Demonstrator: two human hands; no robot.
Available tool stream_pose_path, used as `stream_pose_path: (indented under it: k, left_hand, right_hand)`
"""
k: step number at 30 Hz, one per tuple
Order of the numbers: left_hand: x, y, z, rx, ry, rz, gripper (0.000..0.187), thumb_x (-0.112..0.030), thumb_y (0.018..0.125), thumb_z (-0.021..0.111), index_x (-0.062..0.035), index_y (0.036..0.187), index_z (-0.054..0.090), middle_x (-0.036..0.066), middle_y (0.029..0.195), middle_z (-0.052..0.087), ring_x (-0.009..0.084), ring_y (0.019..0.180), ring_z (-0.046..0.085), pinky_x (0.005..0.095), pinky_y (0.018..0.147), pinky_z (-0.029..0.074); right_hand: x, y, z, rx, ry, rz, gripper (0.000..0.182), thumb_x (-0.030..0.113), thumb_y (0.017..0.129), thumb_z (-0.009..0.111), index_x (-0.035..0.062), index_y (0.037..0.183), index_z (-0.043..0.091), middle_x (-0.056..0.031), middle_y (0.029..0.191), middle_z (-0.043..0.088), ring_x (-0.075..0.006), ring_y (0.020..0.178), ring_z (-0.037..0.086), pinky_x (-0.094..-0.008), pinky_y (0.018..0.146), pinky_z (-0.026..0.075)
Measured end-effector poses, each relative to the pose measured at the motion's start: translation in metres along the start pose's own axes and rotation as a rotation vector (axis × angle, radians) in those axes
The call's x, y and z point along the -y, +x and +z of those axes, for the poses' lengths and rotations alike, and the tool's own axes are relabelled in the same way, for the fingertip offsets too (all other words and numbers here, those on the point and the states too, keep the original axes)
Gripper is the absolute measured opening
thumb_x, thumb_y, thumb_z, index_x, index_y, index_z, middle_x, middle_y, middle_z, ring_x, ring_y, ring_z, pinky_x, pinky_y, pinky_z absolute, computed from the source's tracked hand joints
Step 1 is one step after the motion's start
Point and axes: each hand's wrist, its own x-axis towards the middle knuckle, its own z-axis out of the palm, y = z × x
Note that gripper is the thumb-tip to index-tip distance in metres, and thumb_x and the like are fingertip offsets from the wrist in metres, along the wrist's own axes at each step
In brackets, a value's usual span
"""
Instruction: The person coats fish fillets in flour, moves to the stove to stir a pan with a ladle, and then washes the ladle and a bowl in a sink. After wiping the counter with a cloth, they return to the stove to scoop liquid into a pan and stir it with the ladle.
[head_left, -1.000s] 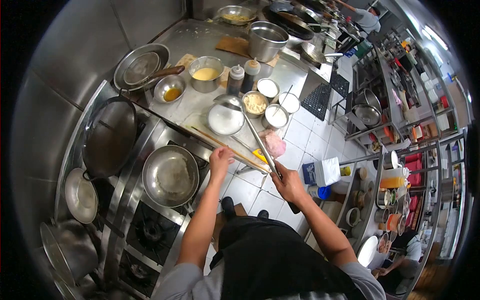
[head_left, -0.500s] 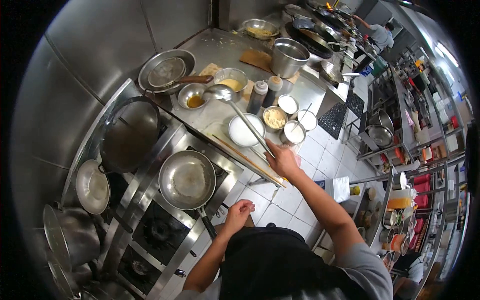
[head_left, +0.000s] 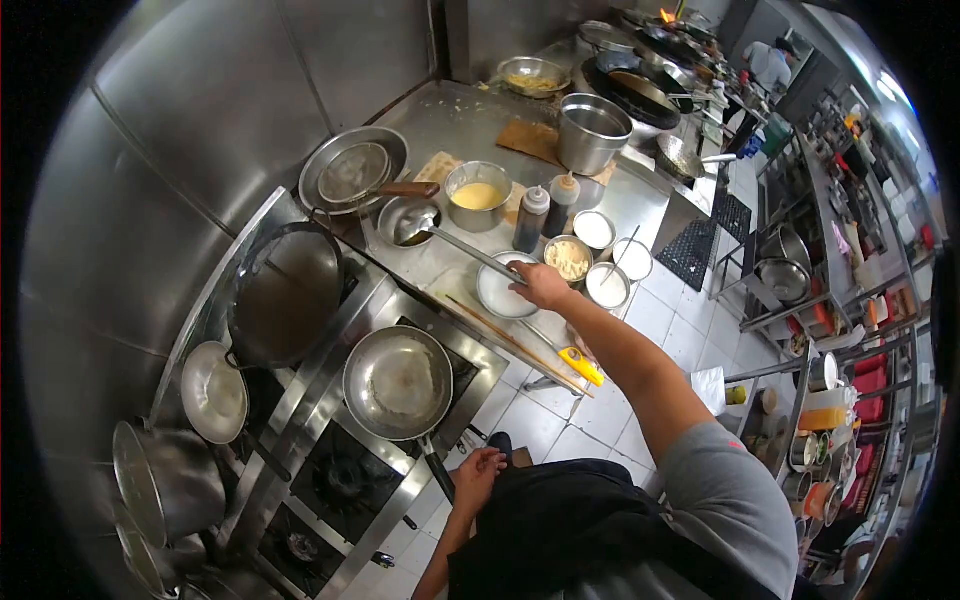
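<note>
My right hand is closed around the handle of a metal ladle. The ladle's bowl is down in a small metal bowl of brown liquid. Under my right hand is a bowl of white powder or liquid. My left hand is half curled beside the black handle of a frying pan on the stove; I cannot make out anything in it. Chopsticks and a yellow-handled tool lie along the counter's front edge.
A wok stands left of the pan. Beyond the bowls are a pot of yellow liquid, two squeeze bottles, a tall pot and a strainer. Another person works far back at the right.
The ladle's bowl has gone from above the small bowl down into it, with my right hand moving left. The yellow handle now shows. The whole view has shifted slightly.
</note>
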Motion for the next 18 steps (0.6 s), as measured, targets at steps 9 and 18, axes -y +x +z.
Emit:
stream_pose_path:
  k: [9, 18]
  left_hand:
    - [-0.005, 0.022, 0.017, -0.023, 0.11, 0.012, 0.02, -0.009, 0.095, 0.056, 0.0021, 0.112, 0.059, 0.013, 0.1, 0.069, 0.0142, 0.085, 0.066, 0.0253, 0.075, 0.051]
    - [-0.033, 0.076, 0.133, 0.175, 0.148, 0.094, 0.019, -0.009, 0.095, 0.059, 0.0027, 0.108, 0.061, 0.01, 0.095, 0.07, 0.0145, 0.082, 0.067, 0.0249, 0.073, 0.052]
  right_hand:
    - [0.0, -0.014, 0.009, -0.081, 0.143, -0.019, 0.051, 0.017, 0.081, 0.066, 0.0074, 0.128, 0.051, -0.0198, 0.112, 0.059, -0.0388, 0.1, 0.06, -0.0466, 0.086, 0.049]
    - [-0.065, -0.214, -0.136, -0.319, 0.834, 0.119, 0.031, 0.01, 0.086, 0.065, 0.0005, 0.116, 0.059, -0.0107, 0.095, 0.066, -0.0161, 0.083, 0.064, -0.0289, 0.072, 0.051]
